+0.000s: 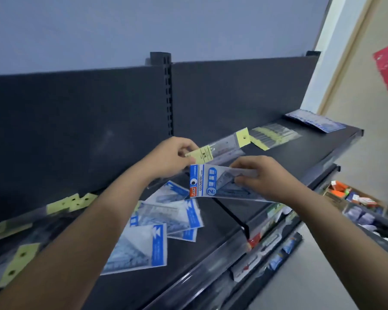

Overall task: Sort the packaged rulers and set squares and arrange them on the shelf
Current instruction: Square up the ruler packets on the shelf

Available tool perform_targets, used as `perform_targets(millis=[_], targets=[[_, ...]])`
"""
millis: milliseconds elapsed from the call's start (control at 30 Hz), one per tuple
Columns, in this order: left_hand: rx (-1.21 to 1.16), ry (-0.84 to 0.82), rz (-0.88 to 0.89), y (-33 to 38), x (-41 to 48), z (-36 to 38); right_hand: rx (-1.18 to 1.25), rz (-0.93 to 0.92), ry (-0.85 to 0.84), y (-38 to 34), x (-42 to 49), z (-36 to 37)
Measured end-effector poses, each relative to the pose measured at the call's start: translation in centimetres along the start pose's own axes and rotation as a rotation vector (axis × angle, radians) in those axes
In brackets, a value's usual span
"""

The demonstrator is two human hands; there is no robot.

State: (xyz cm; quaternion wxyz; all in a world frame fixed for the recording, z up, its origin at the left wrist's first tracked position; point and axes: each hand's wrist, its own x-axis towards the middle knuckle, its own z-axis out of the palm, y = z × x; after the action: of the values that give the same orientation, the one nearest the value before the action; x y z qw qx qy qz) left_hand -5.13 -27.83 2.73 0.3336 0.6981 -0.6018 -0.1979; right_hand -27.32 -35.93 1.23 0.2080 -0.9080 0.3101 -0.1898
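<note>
Dark shop shelving against a pale blue wall is pictured mid-sort. A yellow-topped ruler packet (202, 154) is pinched at its card end by the left grip (173, 155), and a blue-topped set square packet (202, 182) is clasped by its clear end in the right grip (262, 175). Both packets are held just above the shelf (211, 249) and overlap in view, so contact between them cannot be told.

Below the hands, loose set square packets (173, 211) are scattered in an untidy heap left of a thin divider (231, 214). More ruler packets (72, 201) are strewn along the back to the left. Further right, a laid-out row of rulers (276, 135) and a blue-topped stack (316, 120) at the far end are seen.

The step in hand is judged to be the separating of the two kinds. Next, each packet would need to be carried to its own group and laid square, with the heap yet to be cleared.
</note>
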Motion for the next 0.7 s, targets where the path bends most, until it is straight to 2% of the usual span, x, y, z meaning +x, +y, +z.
perform_targets(millis=[200, 433, 700], targets=[[0.013, -0.029, 0.000, 5.8, 6.1, 7.7, 0.008, 0.013, 0.032, 10.0, -1.9, -5.4], [-0.114, 0.060, -0.081, 13.8, 14.2, 17.6, 0.009, -0.025, 0.054, 21.6, -2.6, -11.8], [-0.059, 0.089, -0.099, 18.3, 20.9, 22.9, -0.028, -0.014, 0.036, 30.6, -1.3, -18.1]])
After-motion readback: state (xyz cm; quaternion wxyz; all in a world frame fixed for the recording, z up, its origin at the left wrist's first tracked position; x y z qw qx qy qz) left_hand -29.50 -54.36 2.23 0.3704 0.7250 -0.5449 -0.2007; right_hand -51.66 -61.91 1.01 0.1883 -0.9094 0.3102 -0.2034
